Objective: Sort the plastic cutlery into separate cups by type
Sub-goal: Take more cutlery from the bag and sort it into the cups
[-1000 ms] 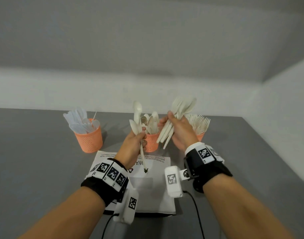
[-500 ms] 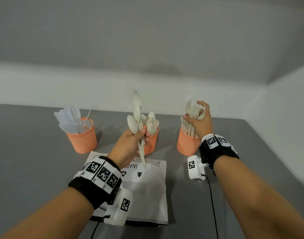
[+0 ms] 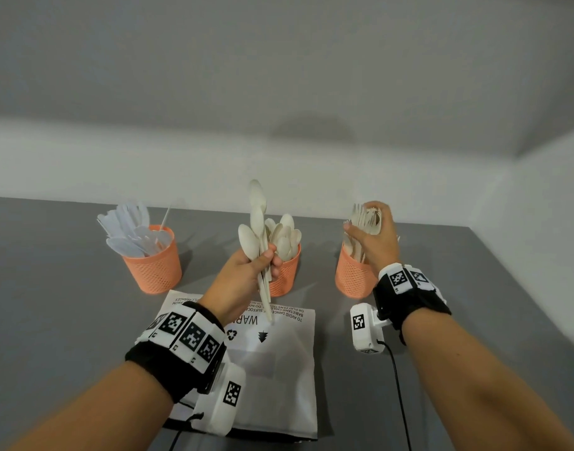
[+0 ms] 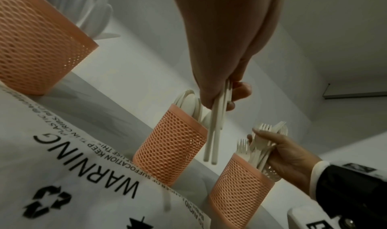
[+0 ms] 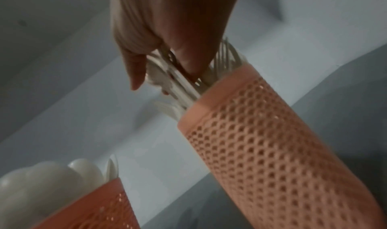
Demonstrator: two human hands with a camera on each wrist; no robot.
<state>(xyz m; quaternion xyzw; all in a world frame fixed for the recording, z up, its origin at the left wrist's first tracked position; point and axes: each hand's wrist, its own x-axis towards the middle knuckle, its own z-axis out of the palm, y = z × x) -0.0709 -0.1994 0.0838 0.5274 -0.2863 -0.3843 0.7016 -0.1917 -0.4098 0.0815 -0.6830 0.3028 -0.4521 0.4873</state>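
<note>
Fork-depositing step: right hand [image 3: 375, 237] grips forks [image 3: 365, 218] in right cup [image 3: 352, 279], centre-right; left hand [image 3: 246, 278] clasps spoons [image 3: 256, 222] at centre, next needing middle cup [image 3: 284, 278].

Soft, even light falls from overhead, without glare. The head view is bright and mostly sharp, though wide-angle distortion bends the wall lines near its edges. A faint shadow smudges the far wall [image 3: 314, 131], and pale shadows trail behind the cups [image 3: 153, 266] on the grey table [image 3: 51, 288]. Both wrist views are dimmer; the right one is motion-blurred, and its near mesh cup [image 5: 282, 149] looks soft and stretched.
</note>
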